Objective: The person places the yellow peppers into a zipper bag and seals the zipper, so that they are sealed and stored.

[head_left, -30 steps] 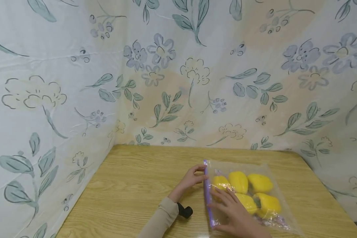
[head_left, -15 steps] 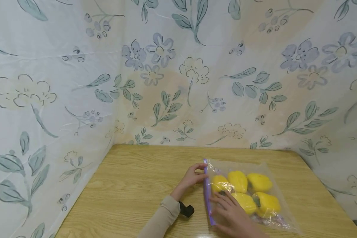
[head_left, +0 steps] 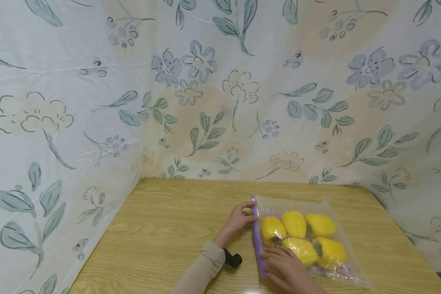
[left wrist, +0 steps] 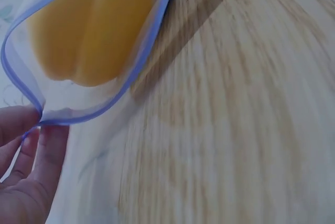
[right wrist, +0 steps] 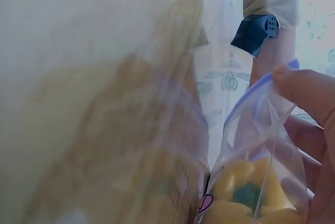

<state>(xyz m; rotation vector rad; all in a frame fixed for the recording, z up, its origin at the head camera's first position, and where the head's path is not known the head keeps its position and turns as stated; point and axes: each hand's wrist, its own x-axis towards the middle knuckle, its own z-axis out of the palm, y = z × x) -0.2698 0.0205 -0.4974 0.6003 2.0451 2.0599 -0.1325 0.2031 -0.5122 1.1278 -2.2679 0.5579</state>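
A clear zip bag holds several yellow bell peppers with green stems and lies on the right half of the table. Its mouth, edged by a purple zip strip, faces left. My left hand pinches that strip near its far end. In the left wrist view the mouth gapes, with one yellow pepper just inside. Toward the strip's near end is my right hand, laid over the bag. Its thumb and fingers pinch the purple edge in the right wrist view.
Beneath the bag is a wood-grain table. Flower-printed cloth rises behind it and along both sides. A black wrist device sticks out from the left sleeve, close over the table.
My right hand has drawn slightly down toward the near end of the purple strip, its fingers closer together. More of the nearest left pepper shows. The left hand keeps its place at the far end.
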